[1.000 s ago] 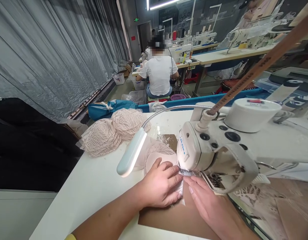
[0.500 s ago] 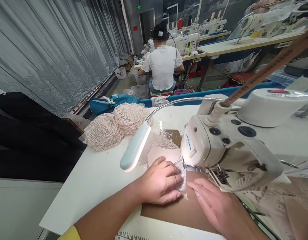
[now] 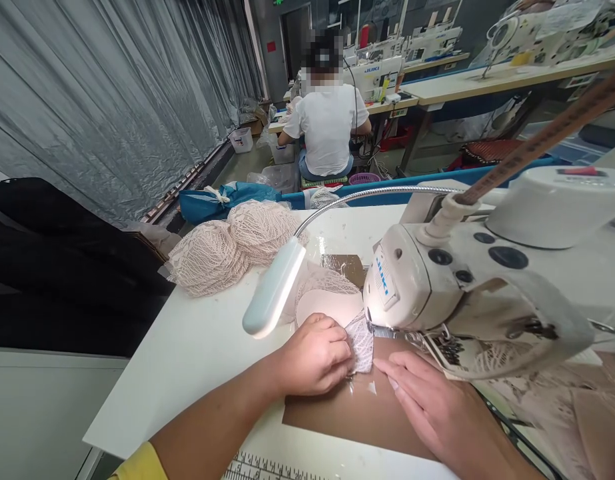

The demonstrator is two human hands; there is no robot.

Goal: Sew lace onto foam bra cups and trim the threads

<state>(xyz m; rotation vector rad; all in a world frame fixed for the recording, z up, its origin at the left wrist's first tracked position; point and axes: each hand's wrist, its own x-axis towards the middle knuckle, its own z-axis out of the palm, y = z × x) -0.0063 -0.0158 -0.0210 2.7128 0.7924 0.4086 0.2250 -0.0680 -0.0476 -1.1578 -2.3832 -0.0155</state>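
Note:
At the needle end of the white sewing machine (image 3: pixel 402 280) lies a pale bra cup (image 3: pixel 327 305) with lace fabric (image 3: pixel 361 343) along its right side. My left hand (image 3: pixel 317 353) is closed, its curled fingers gripping the lace at its left edge; the fingertips are partly hidden. Stretched out flat, my right hand (image 3: pixel 422 393) rests on the brown sheet (image 3: pixel 347 417), fingertips touching or close to the lace's right edge. The needle itself is hidden behind the machine head.
Stacked lace cups (image 3: pixel 212 260) sit at the table's back left. A lamp (image 3: pixel 274 287) on a bent metal neck hangs over the work. A printed ruler (image 3: pixel 267 467) runs along the front edge. Beige fabric (image 3: pixel 552 413) lies at right. A person (image 3: pixel 327 127) sits ahead at another machine.
My left hand's fingers have curled in from lying spread over the lace, uncovering more of it. My right hand stays in nearly the same place. The view has shifted slightly.

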